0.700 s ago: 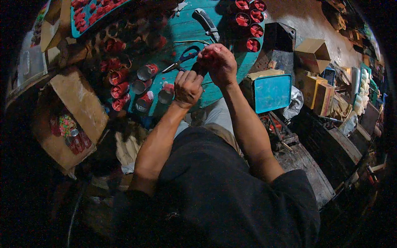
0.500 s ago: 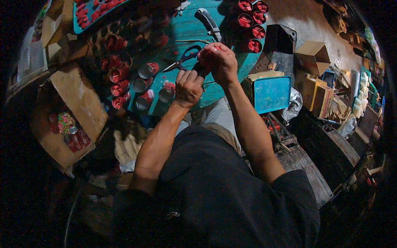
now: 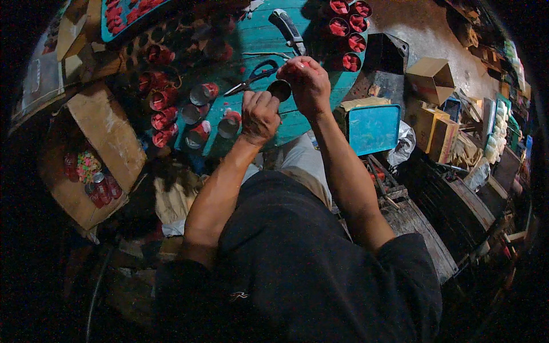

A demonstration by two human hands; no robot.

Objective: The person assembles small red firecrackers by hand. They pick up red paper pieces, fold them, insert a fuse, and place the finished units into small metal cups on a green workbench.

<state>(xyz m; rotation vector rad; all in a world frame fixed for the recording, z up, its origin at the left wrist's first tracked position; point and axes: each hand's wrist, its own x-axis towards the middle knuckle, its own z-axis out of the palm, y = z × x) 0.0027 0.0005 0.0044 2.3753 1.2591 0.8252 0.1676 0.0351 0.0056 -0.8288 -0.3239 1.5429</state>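
Note:
My left hand [image 3: 260,117] is closed around the side of a small round cup [image 3: 279,90], its dark open mouth facing up. Just right of and above it, my right hand [image 3: 310,88] has its fingers curled together. Something red shows at those fingertips, too small to make out. Scissors with dark blue handles [image 3: 263,71] lie on the green table [image 3: 343,84] beyond my left hand, blades pointing left. Farther off lies a knife with a grey and black handle [image 3: 286,28]. Left of my left hand stand several silvery cut cans with red outsides [image 3: 229,124].
Cups filled with red pieces [image 3: 350,62] stand at the table's far right. A blue tray of red pieces [image 3: 137,14] is at the far left. An open carton [image 3: 106,126] holds red cans at left. A blue tray [image 3: 373,130] stands right of the table; beyond are cardboard boxes [image 3: 432,80].
My hands have drawn slightly apart, and the cup's dark mouth now shows between them. My right fingers have closed in, with less red showing in the palm. The view has shifted slightly.

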